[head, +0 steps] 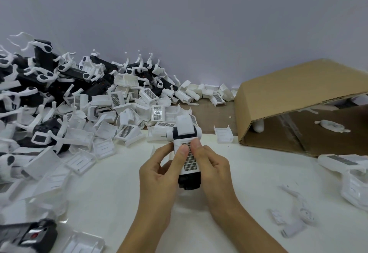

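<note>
Thumbs press cover [191, 163] onto unit [189, 183], left hand [157, 173] and right hand [215, 169] gripping it; fitting step, likely; next needs even pressure till seated.

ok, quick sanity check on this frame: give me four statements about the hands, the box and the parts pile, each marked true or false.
1. The left hand and right hand both grip the device. True.
2. The cardboard box stands upright with its opening facing up. False: it lies on its side, with its opening facing the near right.
3. The pile of white and black parts sits on the left of the table. True.
4. The cardboard box is empty. False: white pieces lie inside it.
</note>
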The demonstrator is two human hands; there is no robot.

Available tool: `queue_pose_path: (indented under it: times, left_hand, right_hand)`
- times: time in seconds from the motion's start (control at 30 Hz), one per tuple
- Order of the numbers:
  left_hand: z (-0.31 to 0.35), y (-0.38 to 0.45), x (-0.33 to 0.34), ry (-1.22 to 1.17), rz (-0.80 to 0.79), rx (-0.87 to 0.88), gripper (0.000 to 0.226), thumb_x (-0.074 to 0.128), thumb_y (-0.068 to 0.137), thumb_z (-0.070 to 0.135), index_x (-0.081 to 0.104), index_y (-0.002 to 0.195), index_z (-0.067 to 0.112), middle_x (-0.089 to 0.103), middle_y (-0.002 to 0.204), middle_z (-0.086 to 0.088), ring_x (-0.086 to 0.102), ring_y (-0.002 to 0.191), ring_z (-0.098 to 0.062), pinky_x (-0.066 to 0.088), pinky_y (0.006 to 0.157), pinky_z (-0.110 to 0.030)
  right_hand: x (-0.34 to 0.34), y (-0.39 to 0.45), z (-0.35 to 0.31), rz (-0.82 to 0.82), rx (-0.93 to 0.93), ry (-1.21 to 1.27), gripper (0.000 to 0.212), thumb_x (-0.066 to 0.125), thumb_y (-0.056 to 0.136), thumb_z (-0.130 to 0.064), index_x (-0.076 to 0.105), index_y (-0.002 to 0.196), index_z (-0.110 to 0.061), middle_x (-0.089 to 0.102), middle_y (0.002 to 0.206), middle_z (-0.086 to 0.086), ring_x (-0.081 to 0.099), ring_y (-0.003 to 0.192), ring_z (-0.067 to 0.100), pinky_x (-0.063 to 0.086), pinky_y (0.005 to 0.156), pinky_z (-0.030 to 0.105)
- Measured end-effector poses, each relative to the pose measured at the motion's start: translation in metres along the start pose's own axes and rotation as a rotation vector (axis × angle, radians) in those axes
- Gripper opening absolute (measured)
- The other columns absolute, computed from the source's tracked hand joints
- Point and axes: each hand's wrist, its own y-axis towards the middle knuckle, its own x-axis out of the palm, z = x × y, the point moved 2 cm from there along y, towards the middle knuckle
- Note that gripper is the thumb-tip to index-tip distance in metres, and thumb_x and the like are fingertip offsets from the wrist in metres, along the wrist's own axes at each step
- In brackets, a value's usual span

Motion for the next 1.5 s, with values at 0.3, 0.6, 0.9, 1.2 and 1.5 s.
queue_pose_path:
  times: [0.3,0.6,0.9,1.2,1.5]
  left_hand:
    - [-0.003,0.002,-0.001,-0.086,-0.03,-0.036,0.036,0.078,0.08,0.026,0.077,0.115,0.022,0.073,0.12,-0.008,0.073,0.104,-0.028,0.059,0.087,-0.041]
    - [-0.004,0.008,-0.011,-0.108,0.203,0.013,0.025,0.08,0.064,0.036,0.076,0.081,0.019,0.078,0.089,-0.008,0.075,0.084,-0.02,0.059,0.066,-0.027]
    - [-0.009,0.014,-0.009,0.08,0.07,-0.018,0.029,0.053,0.102,0.031,0.08,0.094,0.022,0.078,0.099,0.013,0.069,0.101,-0.001,0.048,0.087,-0.019]
    - [-0.021,0.022,-0.008,0.183,0.109,0.042,0.03,0.069,0.093,0.012,0.075,0.072,0.034,0.077,0.077,0.012,0.071,0.08,-0.006,0.044,0.075,0.0]
    - [-0.019,0.021,-0.005,0.171,0.16,0.035,0.018,0.068,0.092,0.002,0.073,0.075,0.008,0.077,0.084,-0.01,0.068,0.083,-0.01,0.041,0.076,0.003]
  right_hand:
    - [-0.002,0.004,0.002,-0.033,0.067,0.108,0.044,0.064,0.087,-0.054,0.078,0.096,-0.013,0.074,0.098,0.019,0.074,0.089,0.032,0.06,0.071,0.044]
    - [-0.001,-0.003,-0.002,-0.02,-0.084,0.099,0.043,0.077,0.073,-0.028,0.064,0.11,-0.011,0.079,0.098,0.005,0.076,0.089,0.018,0.06,0.071,0.026]
    - [-0.035,-0.018,-0.043,0.21,-0.079,-0.312,0.034,0.086,0.074,-0.017,0.054,0.066,-0.02,0.076,0.084,-0.001,0.075,0.074,0.014,0.058,0.06,0.034]
    - [-0.171,-0.014,-0.19,0.553,-0.12,-0.023,0.019,0.077,0.081,-0.026,0.078,0.091,-0.009,0.077,0.09,0.007,0.074,0.072,0.012,0.057,0.054,0.022]
    - [-0.164,0.016,-0.175,0.566,-0.014,0.098,0.012,0.061,0.098,-0.014,0.068,0.1,-0.004,0.072,0.108,0.015,0.069,0.102,0.024,0.053,0.1,0.037]
